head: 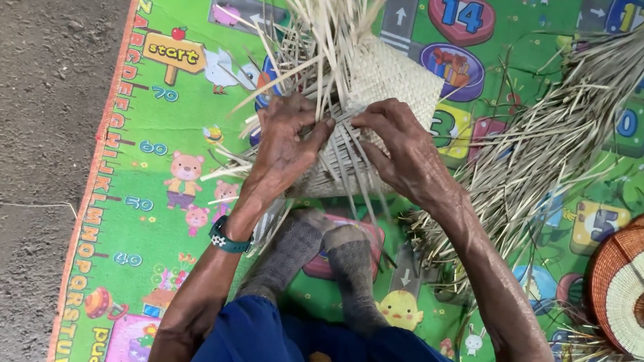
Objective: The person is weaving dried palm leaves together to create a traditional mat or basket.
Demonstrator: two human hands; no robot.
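the woven palm-leaf basket (393,82) body looks done; loose strips (323,27) remain unwoven. left hand (283,146) and right hand (404,152) fingers pinch strips at its edge.

The loose ends of the straw strips (331,12) rising from the half-woven mat (386,81) run out past the far edge, so their tips are cut off. The left hand (283,146) and right hand (404,152) cover the middle of the weave, and their fingertips are buried among the strips, so what each pinches cannot be told. The bundle of dried leaves (551,149) leaves the frame at the far right corner. The orange and cream coiled basket (636,282) is cut by the right edge, its inside hidden. The feet in grey socks (325,266) hide part of the play mat (138,186). Both upper arms and the blue garment (269,347) are cut off at the near edge.
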